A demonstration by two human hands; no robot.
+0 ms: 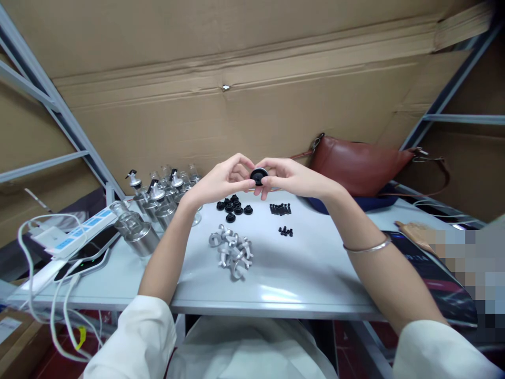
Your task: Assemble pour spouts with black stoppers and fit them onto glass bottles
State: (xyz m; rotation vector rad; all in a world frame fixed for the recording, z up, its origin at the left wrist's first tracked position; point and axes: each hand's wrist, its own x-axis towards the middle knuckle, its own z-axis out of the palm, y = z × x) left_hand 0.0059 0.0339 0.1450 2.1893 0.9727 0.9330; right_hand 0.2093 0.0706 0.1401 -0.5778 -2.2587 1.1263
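Note:
Both hands meet above the far part of the white table, pinching one round black cap with a silver-looking rim (258, 177). My left hand (230, 179) grips its left edge between thumb and fingers, and my right hand (287, 176) grips the right edge. Below them sits a cluster of black stoppers (238, 209). Nearer to me lies a pile of silver ring-shaped parts with arms (224, 256). To the right are a row of thin black pins (280, 209) and a small group of tiny black pieces (285, 231).
Several glass bottles with steel sleeves (144, 239) stand left, some with pour spouts (158, 192). A power strip (84, 231) and white cables (53, 310) lie farther left. A brown leather bag (355, 166) rests back right; a dark screen (430, 279) lies front right. Cardboard (252, 121) walls the back.

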